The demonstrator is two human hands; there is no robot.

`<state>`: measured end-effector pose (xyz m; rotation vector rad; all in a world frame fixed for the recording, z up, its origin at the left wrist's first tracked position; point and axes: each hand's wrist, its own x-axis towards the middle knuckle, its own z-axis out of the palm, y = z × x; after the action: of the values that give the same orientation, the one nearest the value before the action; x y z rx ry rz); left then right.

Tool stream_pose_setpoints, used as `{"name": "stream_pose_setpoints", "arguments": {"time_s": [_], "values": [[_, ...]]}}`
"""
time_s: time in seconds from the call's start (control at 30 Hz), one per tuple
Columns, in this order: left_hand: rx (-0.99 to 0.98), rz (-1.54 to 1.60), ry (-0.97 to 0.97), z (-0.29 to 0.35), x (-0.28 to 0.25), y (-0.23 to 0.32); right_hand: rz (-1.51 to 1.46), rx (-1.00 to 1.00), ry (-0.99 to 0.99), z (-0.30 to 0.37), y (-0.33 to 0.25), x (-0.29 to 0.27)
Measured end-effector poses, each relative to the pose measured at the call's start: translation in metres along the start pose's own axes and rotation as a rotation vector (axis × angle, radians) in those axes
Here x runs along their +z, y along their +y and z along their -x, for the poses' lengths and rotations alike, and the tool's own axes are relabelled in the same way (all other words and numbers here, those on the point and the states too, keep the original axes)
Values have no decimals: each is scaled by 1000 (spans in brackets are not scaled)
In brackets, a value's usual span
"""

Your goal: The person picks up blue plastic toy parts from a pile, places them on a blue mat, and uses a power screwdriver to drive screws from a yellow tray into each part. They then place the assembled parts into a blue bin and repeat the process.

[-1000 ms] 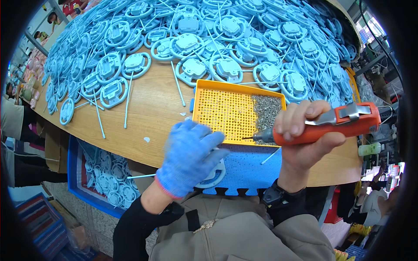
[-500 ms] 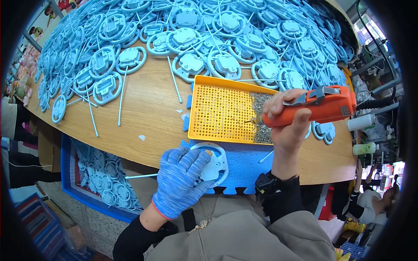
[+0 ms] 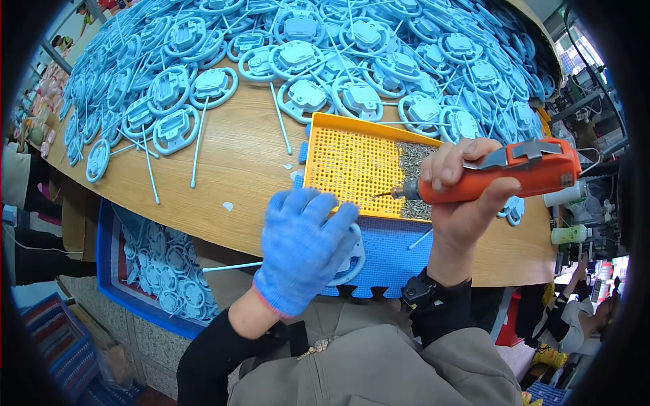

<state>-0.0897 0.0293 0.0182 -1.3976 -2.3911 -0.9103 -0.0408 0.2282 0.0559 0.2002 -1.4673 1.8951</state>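
Head view: orange driver (image 3: 542, 170) above yellow tray (image 3: 349, 159), probably screws (image 3: 414, 166) inside.

Left hand (image 3: 305, 247) hides much of blue ring-shaped part (image 3: 355, 251); screws (image 3: 414, 166) too small to count; pile (image 3: 298, 57) cut at top edge.

My glove (image 3: 301, 247) is blue edged with red, my screwdriver (image 3: 497, 177) orange, the tray (image 3: 342, 159) yellow with gridded holes, the wheel-shaped parts (image 3: 296, 57) pale blue

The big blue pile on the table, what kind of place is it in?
Probably a factory or workshop: there's a big heap of matching light-blue parts, a yellow tray of what look like screws, and an orange power screwdriver in the right hand.
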Motion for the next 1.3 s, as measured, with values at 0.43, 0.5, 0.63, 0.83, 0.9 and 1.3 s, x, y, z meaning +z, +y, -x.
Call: {"name": "stream_pose_setpoints", "arguments": {"time_s": [0.43, 0.5, 0.63, 0.83, 0.9, 1.3], "values": [[108, 153, -28, -51, 36, -7, -22, -37, 26, 2, -17, -1], [113, 176, -43, -52, 36, -6, -52, -42, 12, 2, -16, -8], [140, 135, -77, -54, 35, -4, -29, -10, -61, 1, -16, -9], [214, -114, -203, -57, 30, 5, -6, 7, -138, 1, -19, -8], [219, -144, -188, -54, 30, 6, 13, 27, -151, 2, -19, -7], [11, -7, 57, 19, -2, -9, -34, 25, -105, 10, -20, 4]]}}
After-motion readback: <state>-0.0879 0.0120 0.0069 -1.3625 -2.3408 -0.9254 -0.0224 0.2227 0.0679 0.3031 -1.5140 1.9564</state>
